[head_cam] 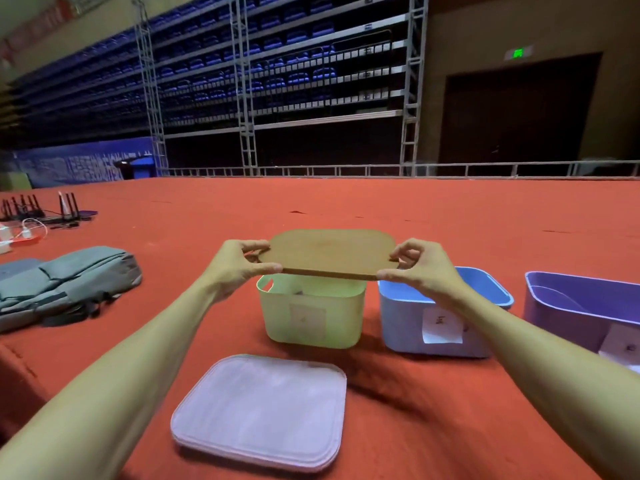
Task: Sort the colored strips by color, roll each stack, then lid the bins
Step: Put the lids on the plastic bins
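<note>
A flat brown lid (329,252) hovers level just above the pale green bin (311,317). My left hand (239,263) pinches its left edge and my right hand (419,268) pinches its right edge. To the right of the green bin stand a blue bin (401,327) and a purple bin (581,303), both uncovered, each with a white paper label. Pale lilac lids (259,410) lie stacked flat on the cloth in front of the green bin. Something dark shows inside the green bin; I cannot make out what it is.
The table (381,209) has a red cloth. A grey backpack (62,285) lies at the left. Routers with antennas (41,209) and a power strip (20,237) with cables sit at the far left. A metal railing and dark stands rise beyond the table.
</note>
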Demonstrator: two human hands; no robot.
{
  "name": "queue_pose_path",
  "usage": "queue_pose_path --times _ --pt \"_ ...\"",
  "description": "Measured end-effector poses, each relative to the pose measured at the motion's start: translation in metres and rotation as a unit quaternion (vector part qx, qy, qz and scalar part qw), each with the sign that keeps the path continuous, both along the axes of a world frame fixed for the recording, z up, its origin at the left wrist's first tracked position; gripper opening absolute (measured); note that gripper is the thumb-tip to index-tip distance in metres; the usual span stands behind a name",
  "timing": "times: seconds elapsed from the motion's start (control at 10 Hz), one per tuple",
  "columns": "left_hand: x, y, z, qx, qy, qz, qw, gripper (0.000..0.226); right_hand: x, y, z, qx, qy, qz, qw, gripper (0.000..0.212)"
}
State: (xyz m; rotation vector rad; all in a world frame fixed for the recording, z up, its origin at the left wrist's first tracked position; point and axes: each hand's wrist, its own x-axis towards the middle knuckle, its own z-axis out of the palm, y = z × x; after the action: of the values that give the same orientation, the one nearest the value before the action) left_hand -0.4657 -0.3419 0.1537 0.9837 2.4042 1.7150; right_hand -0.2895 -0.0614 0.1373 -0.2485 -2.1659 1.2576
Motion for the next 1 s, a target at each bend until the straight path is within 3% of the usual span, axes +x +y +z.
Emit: queue_pose_path --times 0.2,0.3,0.7,0.8,1.0 --pt "-0.048 0.022 -0.007 -0.080 0.017 -0.023 0.996 0.074 -0.050 0.014 -0.014 0.079 -0.061 -0.027 0.995 0.058" --pt "-0.071 0.024 -0.021 -0.108 0.010 -0.020 0.994 0.072 -0.073 0.014 -0.027 0.123 -0.090 -0.045 0.987 0.066" --pt "-0.101 0.011 -0.052 -0.179 -0.013 -0.018 0.984 0.079 -0.090 0.000 -0.034 0.184 -0.165 -0.033 0.968 0.061" --pt "-0.104 0.016 -0.058 -0.192 -0.014 -0.006 0.981 0.051 -0.090 -0.003 -0.036 0.201 -0.181 -0.035 0.962 0.058" --pt "-0.098 0.022 -0.050 -0.223 0.030 0.026 0.974 0.051 -0.097 0.005 -0.029 0.194 -0.223 -0.046 0.954 0.068"
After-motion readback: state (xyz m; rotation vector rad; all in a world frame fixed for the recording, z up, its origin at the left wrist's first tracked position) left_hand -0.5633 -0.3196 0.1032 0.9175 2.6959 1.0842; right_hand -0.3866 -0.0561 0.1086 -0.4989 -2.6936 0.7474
